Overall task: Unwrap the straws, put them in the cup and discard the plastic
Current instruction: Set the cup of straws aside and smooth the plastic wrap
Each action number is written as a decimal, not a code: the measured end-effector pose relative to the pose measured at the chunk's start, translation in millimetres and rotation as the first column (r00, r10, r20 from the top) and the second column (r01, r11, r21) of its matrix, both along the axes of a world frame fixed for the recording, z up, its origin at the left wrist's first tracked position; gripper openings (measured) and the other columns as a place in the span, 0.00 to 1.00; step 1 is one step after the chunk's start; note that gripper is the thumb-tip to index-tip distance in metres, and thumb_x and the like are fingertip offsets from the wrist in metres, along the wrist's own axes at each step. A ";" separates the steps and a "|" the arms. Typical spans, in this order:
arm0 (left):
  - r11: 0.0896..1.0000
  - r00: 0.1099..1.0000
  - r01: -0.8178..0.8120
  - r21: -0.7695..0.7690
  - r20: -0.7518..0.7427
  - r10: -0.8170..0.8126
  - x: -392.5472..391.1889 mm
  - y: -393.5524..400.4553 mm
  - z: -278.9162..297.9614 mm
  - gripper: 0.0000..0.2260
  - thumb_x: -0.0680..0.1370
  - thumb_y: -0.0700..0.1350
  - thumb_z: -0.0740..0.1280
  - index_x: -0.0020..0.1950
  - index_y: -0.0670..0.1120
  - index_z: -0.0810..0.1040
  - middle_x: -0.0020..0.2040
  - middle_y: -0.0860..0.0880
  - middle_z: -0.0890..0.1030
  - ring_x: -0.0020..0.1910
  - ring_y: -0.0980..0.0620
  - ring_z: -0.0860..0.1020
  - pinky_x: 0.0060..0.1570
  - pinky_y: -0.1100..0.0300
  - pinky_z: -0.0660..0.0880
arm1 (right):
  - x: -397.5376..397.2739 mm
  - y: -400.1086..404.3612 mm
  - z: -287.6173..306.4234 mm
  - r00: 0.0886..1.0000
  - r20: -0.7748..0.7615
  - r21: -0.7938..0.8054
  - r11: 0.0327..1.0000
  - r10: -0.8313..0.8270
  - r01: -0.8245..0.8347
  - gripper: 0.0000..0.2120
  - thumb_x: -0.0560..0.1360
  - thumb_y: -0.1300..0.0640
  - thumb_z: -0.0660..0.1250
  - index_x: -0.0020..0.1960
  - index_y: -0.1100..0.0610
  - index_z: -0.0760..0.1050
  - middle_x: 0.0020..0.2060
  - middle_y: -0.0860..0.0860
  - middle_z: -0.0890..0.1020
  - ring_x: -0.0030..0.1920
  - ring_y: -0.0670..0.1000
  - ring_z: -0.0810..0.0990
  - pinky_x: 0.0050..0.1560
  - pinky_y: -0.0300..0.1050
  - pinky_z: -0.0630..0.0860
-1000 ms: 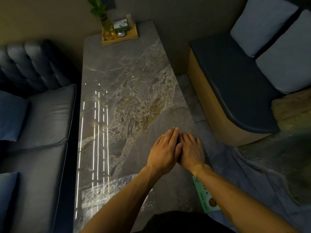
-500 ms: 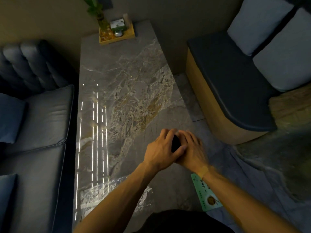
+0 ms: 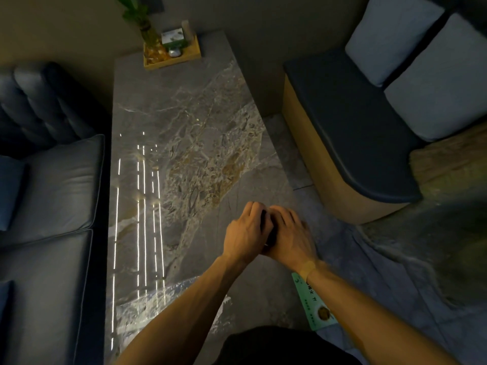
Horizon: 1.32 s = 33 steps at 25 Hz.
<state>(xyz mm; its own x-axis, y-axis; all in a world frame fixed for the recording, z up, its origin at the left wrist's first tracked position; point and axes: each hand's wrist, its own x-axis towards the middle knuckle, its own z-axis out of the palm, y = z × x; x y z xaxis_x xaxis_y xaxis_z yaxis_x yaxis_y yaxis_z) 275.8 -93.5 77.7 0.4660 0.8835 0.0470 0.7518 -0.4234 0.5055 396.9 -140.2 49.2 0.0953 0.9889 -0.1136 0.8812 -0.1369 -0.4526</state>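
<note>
I see something dark [image 3: 266,227] pinched between my two hands, too hidden to name; I cannot tell if it is a straw. My left hand [image 3: 243,233] and right hand [image 3: 292,234] press together around it, fingers curled, over the marble table [image 3: 184,127] near its 4 o'clock edge. A green card [image 3: 315,304] lies under my right wrist at 5 o'clock. Clear plastic [image 3: 147,312] glints at 7 o'clock. A wooden tray [image 3: 181,57] sits at 12 o'clock.

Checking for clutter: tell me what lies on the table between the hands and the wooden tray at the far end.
Nothing. In the head view, the marble table is bare from the hands to the wooden tray.
</note>
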 end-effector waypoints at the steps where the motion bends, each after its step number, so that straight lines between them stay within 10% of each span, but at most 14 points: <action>1: 1.000 1.000 0.014 0.011 -0.005 -0.014 -0.1 -0.1 0.1 0.10 0.82 0.50 0.58 0.54 0.45 0.73 0.50 0.46 0.76 0.34 0.46 0.76 0.30 0.48 0.75 | -0.4 0.1 -1.0 1.000 0.005 0.008 1.000 -0.006 0.006 0.38 0.61 0.39 0.71 0.66 0.51 0.63 0.67 0.48 0.70 0.67 0.52 0.69 0.57 0.52 0.77; 6: 0.996 0.996 0.036 0.085 -0.085 -0.028 -0.4 -11.6 -5.2 0.12 0.83 0.51 0.55 0.56 0.46 0.75 0.51 0.47 0.77 0.39 0.49 0.77 0.30 0.54 0.73 | -0.8 0.7 -4.8 0.998 0.062 0.023 1.000 0.002 -0.003 0.34 0.64 0.41 0.67 0.67 0.51 0.63 0.68 0.49 0.70 0.64 0.52 0.71 0.54 0.49 0.78; 13: 0.983 0.999 0.027 -0.182 0.033 -0.021 -15.5 -2.7 -1.8 0.24 0.80 0.65 0.47 0.70 0.56 0.66 0.74 0.54 0.68 0.71 0.54 0.68 0.72 0.46 0.62 | -0.5 0.9 -0.7 1.000 0.025 0.003 1.000 0.005 -0.005 0.40 0.61 0.32 0.56 0.69 0.49 0.61 0.68 0.48 0.69 0.67 0.52 0.68 0.58 0.52 0.76; 18: 0.928 0.956 0.009 -0.371 0.276 0.101 -50.0 -17.0 -4.6 0.22 0.81 0.58 0.52 0.75 0.63 0.55 0.76 0.62 0.59 0.73 0.64 0.58 0.75 0.45 0.58 | 0.2 1.2 0.7 0.999 0.020 -0.022 0.999 0.037 -0.036 0.41 0.62 0.28 0.63 0.69 0.45 0.61 0.70 0.48 0.66 0.69 0.53 0.66 0.62 0.56 0.72; 24: 0.984 0.980 0.141 -0.112 0.154 -0.123 -48.1 -51.6 -18.5 0.33 0.81 0.59 0.55 0.80 0.53 0.41 0.81 0.55 0.40 0.80 0.54 0.43 0.78 0.56 0.41 | -2.0 0.9 0.1 1.000 0.027 -0.002 1.000 0.015 -0.015 0.35 0.63 0.33 0.64 0.67 0.43 0.61 0.70 0.49 0.67 0.70 0.54 0.66 0.65 0.56 0.69; 33: 0.990 0.990 0.130 -0.054 -0.053 -0.133 -37.0 -43.9 -20.2 0.35 0.80 0.58 0.56 0.79 0.53 0.38 0.80 0.55 0.39 0.79 0.57 0.43 0.78 0.51 0.48 | -3.1 1.6 -4.6 0.995 0.093 -0.007 1.000 0.026 -0.026 0.34 0.64 0.46 0.72 0.65 0.45 0.61 0.68 0.49 0.69 0.67 0.55 0.69 0.56 0.56 0.74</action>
